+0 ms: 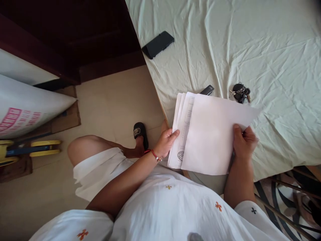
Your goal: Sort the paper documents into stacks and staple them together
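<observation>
Clamping the left edge of the papers (pixel 209 137), the left grip (pixel 165 143) shows its thumb on top, with its other fingers hidden beneath. The right grip (pixel 244 140) is closed on the right side, thumb on the blank top sheet; how many sheets it pinches cannot be told. The papers sit over the near edge of the cloth-covered desk (pixel 281 77). The top sheet hides most of a printed page, leaving a strip of unreadably small text and a round stamp (pixel 181 155). Behind, a black object (pixel 207 90) is partly covered; beyond lie tangled keys (pixel 241 93). The picture's left edge cuts off a sack (pixel 32 103).
</observation>
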The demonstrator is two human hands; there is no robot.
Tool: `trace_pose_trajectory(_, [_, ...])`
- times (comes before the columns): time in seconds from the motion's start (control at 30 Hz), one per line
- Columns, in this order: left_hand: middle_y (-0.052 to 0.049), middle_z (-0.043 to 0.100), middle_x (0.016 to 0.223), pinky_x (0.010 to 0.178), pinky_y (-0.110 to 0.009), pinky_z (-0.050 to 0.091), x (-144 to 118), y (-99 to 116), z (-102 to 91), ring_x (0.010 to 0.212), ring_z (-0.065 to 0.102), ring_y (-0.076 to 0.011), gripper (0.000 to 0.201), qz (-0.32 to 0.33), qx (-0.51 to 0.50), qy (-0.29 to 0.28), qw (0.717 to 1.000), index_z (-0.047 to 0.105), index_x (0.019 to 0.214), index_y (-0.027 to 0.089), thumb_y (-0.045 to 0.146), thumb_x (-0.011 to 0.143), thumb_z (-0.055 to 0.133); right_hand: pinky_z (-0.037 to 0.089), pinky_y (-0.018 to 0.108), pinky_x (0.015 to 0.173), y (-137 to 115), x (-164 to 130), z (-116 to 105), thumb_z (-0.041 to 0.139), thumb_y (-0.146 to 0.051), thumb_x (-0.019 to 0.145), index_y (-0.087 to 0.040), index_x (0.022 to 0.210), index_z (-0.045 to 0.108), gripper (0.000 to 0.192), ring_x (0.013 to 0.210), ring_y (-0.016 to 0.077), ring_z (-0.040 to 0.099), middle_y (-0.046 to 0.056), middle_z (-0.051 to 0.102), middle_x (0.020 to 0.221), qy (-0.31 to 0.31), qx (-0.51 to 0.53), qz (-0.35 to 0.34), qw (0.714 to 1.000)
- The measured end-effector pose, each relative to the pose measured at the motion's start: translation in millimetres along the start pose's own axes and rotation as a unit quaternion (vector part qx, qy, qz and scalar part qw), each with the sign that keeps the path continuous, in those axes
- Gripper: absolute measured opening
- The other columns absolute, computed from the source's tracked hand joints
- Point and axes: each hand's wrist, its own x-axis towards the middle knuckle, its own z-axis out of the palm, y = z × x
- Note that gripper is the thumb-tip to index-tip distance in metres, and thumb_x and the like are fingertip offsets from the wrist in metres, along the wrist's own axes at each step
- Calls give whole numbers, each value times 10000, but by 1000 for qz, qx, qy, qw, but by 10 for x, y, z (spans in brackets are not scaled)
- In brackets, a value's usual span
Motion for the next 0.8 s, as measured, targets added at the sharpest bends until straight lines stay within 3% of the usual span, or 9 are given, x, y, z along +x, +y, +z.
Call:
trace_pose_trajectory(0.1, [-64,795,983,887,-363,544,2,-8,1,903,708,-227,520,6,-3,-4,1000,776,1027,152,572,729,843,318,291,635,-5,24,9,629,-427,904,-212,638,465,380,649,125,397,-43,441,661,-3,-112,-84,990])
trace_pose_trajectory(0.2, [-52,794,972,889,-348,533,0,-9,0,881,697,-205,495,4,-10,-4,1000,780,1013,156,555,728,851,284,302,619,-60,44,26,618,-397,894,-233,630,362,403,616,133,362,-49,393,634,-17,-162,-96,982])
trace_pose_trajectory(0.37, [-47,789,955,904,-345,518,-7,1,7,900,689,-205,484,7,-13,1,1000,780,982,159,555,716,860,261,298,583,-108,52,17,668,-439,863,-238,721,505,294,572,133,340,-67,420,597,-33,-143,-24,989])
trace_pose_trajectory(0.53, [-26,761,885,864,-323,517,-32,-3,5,868,672,-193,474,23,13,11,1000,761,942,166,597,754,814,366,270,581,-41,32,27,779,-449,778,-214,888,705,270,638,143,482,-33,639,734,-95,46,63,992])
trace_pose_trajectory(0.67, [-13,732,815,773,-298,515,-40,-44,-9,770,652,-173,489,20,19,29,999,745,902,167,645,798,750,458,284,674,5,10,55,791,-422,779,-229,996,757,293,722,153,570,-19,719,849,-88,91,59,990])
trace_pose_trajectory(0.8, [-43,767,918,821,-313,522,-31,-64,-4,853,686,-204,509,23,7,24,999,755,977,162,642,807,744,474,292,685,-1,19,54,783,-425,792,-224,948,746,258,717,147,568,-11,723,859,-42,97,40,994])
